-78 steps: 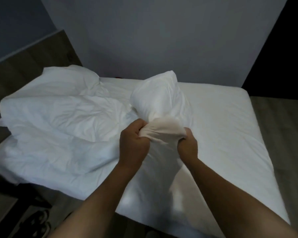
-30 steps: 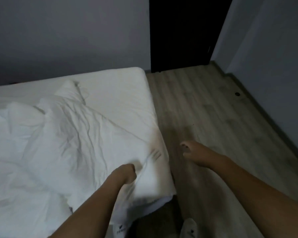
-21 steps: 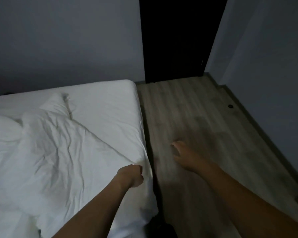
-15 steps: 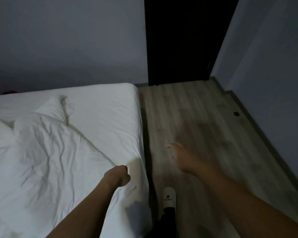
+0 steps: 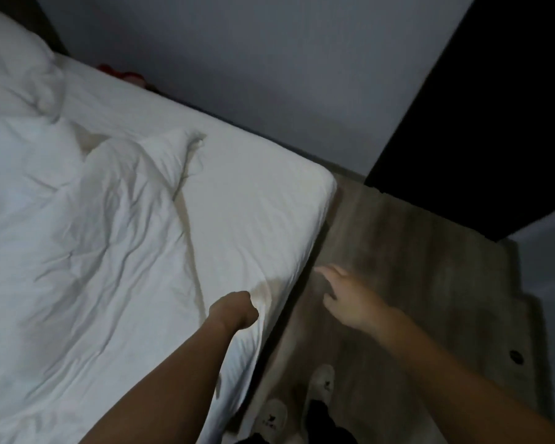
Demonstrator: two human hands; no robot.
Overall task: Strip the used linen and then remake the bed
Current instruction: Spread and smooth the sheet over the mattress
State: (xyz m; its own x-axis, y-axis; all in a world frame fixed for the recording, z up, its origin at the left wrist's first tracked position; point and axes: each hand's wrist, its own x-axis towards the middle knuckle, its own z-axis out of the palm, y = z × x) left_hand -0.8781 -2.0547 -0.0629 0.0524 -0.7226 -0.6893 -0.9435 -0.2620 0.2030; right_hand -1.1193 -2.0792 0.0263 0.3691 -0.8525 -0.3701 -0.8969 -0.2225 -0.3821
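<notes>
Looking down from the head camera, I see a bed (image 5: 263, 200) with a white sheet (image 5: 253, 225) pulled flat over it. My left hand (image 5: 234, 310) is curled into a fist near the bed's right edge. It pinches a fold of the sheet, and little wrinkles run out from the fist. My right hand (image 5: 350, 298) is out over the wooden floor (image 5: 414, 267), just beside the bed. Its fingers (image 5: 326, 270) are spread and loose, and it holds nothing and touches nothing.

A crumpled white duvet (image 5: 77, 235) lies on the left part of the bed, full of folds. One corner of it points toward the far side of the bed. A soft white pillow (image 5: 10, 59) sits at the top left, touching the duvet. Something small and red (image 5: 122, 73) lies at the far edge of the bed, by the grey wall (image 5: 269, 75). It is too blurry for me to tell what it is.

At the bottom I see two white shoes (image 5: 321, 379) on the floor, close to the bed. A dark doorway (image 5: 494, 107) is at the top right.
</notes>
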